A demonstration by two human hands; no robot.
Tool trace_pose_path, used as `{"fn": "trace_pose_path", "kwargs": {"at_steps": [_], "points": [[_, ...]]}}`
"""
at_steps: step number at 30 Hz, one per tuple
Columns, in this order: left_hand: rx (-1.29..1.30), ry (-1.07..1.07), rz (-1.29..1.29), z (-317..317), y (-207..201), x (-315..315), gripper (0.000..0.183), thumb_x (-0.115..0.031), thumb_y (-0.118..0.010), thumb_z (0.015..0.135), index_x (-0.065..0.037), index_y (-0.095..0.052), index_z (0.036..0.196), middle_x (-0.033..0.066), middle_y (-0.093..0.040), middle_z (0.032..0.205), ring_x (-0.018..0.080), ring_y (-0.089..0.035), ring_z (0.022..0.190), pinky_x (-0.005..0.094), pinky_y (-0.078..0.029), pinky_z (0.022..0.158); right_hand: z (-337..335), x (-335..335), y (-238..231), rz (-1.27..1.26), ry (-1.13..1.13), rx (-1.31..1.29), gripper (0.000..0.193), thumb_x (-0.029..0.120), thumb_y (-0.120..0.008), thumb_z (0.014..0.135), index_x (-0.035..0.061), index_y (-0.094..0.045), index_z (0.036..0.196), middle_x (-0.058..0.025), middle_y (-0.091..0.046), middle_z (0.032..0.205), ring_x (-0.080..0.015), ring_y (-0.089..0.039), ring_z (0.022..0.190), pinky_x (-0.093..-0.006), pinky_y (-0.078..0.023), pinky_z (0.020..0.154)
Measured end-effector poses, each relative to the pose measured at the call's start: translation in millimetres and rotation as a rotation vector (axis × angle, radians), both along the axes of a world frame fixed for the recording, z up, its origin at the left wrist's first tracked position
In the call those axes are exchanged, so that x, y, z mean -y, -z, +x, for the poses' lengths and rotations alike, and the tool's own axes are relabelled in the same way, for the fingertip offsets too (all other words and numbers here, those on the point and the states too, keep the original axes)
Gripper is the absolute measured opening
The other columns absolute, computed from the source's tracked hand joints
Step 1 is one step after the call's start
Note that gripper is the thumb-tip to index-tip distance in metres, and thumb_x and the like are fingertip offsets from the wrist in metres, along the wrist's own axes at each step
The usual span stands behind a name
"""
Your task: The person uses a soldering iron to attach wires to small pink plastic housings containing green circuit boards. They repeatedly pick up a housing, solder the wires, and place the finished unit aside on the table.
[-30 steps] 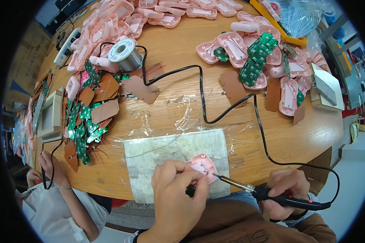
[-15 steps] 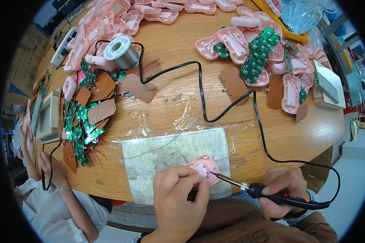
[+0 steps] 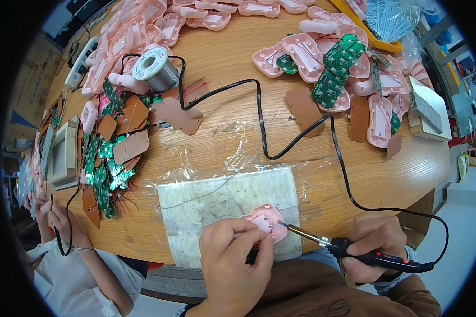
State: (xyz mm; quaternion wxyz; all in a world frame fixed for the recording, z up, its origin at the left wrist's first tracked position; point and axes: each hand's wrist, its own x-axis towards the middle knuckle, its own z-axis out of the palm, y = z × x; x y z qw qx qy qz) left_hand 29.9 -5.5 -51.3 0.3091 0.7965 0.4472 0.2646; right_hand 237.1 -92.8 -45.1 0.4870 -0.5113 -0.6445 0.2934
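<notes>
Over the pale work mat [image 3: 182, 222], my left hand [image 3: 237, 261] has its fingers closed on a pink plastic shell [image 3: 275, 215]. Its thumb and fingertips pinch near a small bit of red wire inside the shell, and they cover the shell's near left part. Something dark shows below the fingers, too hidden to name. My right hand [image 3: 375, 245] is wrapped round the black handle of a soldering iron [image 3: 309, 236], which has a red light on it. The iron's tip points left and lies over the right side of the shell; whether it touches cannot be told.
A solder spool [image 3: 164, 76] stands at the back left beside green circuit boards [image 3: 106, 195] and brown boards. Pink shells [image 3: 209, 20] are heaped along the far side, more at the right [image 3: 380, 121]. The iron's black cord [image 3: 262, 121] crosses the table. A co-worker's hands [image 3: 63, 219] are at left.
My right hand and the soldering iron have shifted slightly right, the tip moving away from my left fingertips. My left hand stays on the shell. The co-worker's hands have come closer together.
</notes>
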Motion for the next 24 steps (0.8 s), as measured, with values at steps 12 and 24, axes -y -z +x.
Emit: {"fn": "trace_pose_path", "kwargs": {"at_steps": [12,24], "points": [[-0.006,-0.007,-0.015,0.1,-1.8,0.2,0.01,0.0,-0.073,0.07,-0.001,-0.064,0.076,0.0097,-0.06,0.083,0.0278,-0.055,0.078,0.0358,-0.044,0.07,-1.7,2.2,4.8,0.018,0.007,-0.03,0.026,0.001,-0.073,0.066,0.0048,-0.058,0.087,-0.0056,-0.053,0.058,-0.0198,-0.049,0.044,-0.0291,-0.035,0.041],[-0.027,-0.003,-0.009,0.9,-2.0,0.5,0.01,-0.001,-0.073,0.071,-0.001,-0.064,0.076,0.0098,-0.06,0.083,0.0281,-0.056,0.08,0.0363,-0.044,0.072,-1.4,2.9,6.1,0.024,0.009,-0.07,0.025,0.001,-0.073,0.066,0.0038,-0.058,0.085,-0.0065,-0.054,0.059,-0.02,-0.048,0.043,-0.0294,-0.034,0.04]]}}
